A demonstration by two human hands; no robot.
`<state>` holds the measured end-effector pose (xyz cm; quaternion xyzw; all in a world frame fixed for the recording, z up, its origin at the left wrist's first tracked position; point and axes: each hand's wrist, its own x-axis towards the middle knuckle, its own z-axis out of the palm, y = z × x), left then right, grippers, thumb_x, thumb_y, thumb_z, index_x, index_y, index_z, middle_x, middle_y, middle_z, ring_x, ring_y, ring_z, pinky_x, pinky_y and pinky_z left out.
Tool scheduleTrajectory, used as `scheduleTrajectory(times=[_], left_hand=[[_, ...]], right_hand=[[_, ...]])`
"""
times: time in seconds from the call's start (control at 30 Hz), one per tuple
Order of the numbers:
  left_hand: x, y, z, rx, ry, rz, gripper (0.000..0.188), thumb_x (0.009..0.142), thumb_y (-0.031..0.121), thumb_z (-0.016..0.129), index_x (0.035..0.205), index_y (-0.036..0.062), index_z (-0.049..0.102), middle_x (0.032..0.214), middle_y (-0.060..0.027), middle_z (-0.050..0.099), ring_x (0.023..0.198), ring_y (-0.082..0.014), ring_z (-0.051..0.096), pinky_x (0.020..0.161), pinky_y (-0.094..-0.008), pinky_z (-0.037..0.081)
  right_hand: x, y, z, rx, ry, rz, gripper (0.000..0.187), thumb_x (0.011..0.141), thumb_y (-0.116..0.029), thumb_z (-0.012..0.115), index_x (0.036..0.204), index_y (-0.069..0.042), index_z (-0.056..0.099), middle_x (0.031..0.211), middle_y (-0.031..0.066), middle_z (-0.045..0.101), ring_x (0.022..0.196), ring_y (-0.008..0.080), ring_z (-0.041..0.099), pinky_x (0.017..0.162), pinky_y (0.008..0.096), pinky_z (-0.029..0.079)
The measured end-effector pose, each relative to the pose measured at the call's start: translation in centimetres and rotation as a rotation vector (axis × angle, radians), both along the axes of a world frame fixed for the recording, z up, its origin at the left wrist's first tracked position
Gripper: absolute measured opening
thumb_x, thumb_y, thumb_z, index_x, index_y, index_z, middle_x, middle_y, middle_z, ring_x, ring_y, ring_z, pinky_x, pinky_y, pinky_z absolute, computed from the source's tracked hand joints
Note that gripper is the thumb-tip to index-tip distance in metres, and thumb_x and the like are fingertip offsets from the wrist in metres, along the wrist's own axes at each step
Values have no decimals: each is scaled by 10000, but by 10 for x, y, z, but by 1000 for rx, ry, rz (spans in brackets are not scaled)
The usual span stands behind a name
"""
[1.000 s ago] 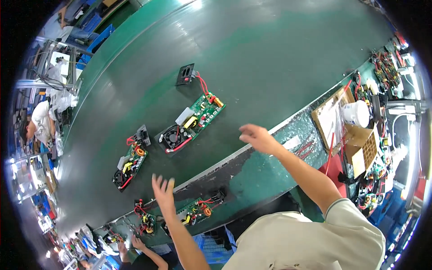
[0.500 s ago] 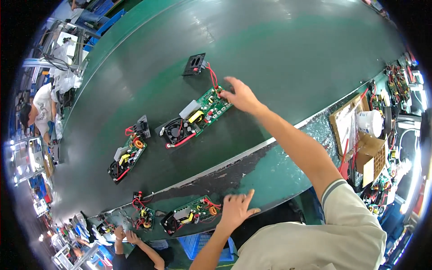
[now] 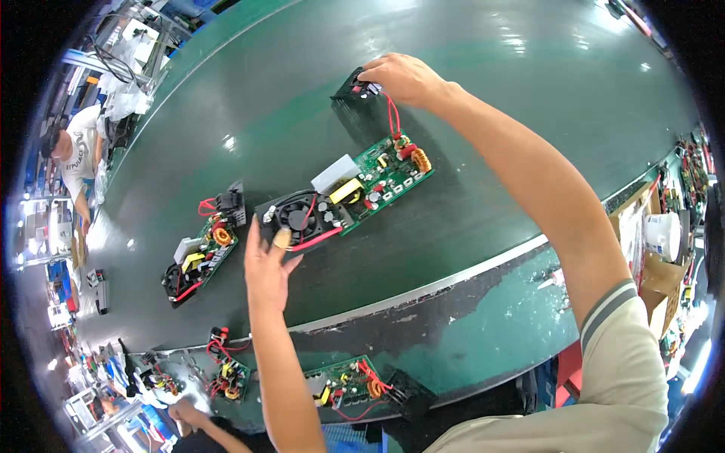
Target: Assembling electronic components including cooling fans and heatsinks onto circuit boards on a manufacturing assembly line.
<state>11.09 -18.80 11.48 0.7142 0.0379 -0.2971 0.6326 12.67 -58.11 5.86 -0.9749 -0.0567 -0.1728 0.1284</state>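
A large green circuit board [image 3: 377,177] with a yellow transformer, a grey heat sink and a copper coil lies on the dark green surface. At its left end is a black cooling fan [image 3: 293,217]. My left hand [image 3: 268,264] reaches the fan's near-left corner, its fingers spread and one tip covered in yellow. Two red wires [image 3: 393,113] run from the board's far end to a black vented socket panel [image 3: 350,87]. My right hand [image 3: 404,78] is closed on the panel's upper right edge; the thumb is partly hidden.
A smaller board assembly [image 3: 204,257] with a fan lies to the left. Another board [image 3: 343,381] sits on the near ledge, below a metal rail [image 3: 423,288]. A white tub [image 3: 663,235] and cardboard box stand at right. Another person's hand [image 3: 185,411] is at lower left.
My right hand has moved from the board's far end up to the black panel and closed on it. My left hand has risen from the near ledge to the fan end.
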Motion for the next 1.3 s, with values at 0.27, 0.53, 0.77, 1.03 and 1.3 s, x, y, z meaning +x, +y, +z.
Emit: scheduleTrajectory(times=[0.27, 0.53, 0.77, 1.03, 1.3], left_hand=[[-6, 20, 1, -75, -321, 60, 689, 884, 170, 677, 1492, 137, 353, 1220, -24, 584, 1032, -159, 600, 740, -404, 562], [-117, 33, 24, -157, -265, -16, 567, 900, 153, 576, 1445, 114, 422, 1151, -38, 633, 886, -159, 678, 588, -306, 577], [-200, 47, -23, -74, -270, -50, 651, 890, 150, 616, 1478, 52, 353, 1272, -113, 572, 928, -194, 662, 575, -334, 575], [-232, 53, -35, 95, -330, -58, 558, 939, 199, 636, 1449, 145, 418, 1218, -81, 588, 978, -154, 607, 671, -276, 552], [-262, 86, -32, 98, -800, 98, 475, 935, 158, 664, 1366, 42, 502, 1238, -100, 592, 872, -144, 646, 675, -279, 537]], right_hand=[[-90, 24, 88, -174, 64, -224, 284, 887, -105, 524, 1118, -181, 671, 886, 118, 688, 819, 354, 657, 714, 481, 518], [-254, 43, 155, -190, 38, -349, 234, 914, -172, 555, 1115, -193, 673, 868, 134, 684, 794, 366, 650, 691, 468, 511], [-335, 71, 108, -103, 231, -299, 211, 885, -132, 593, 1076, -147, 680, 945, 102, 694, 867, 333, 664, 754, 455, 527], [-341, 61, 37, 109, 93, -308, 227, 900, -131, 578, 1100, -129, 687, 1033, 93, 687, 929, 345, 649, 809, 443, 521], [-331, 51, 18, 127, 114, -387, 201, 895, -170, 580, 1046, -107, 696, 976, 124, 686, 923, 355, 646, 818, 448, 515]])
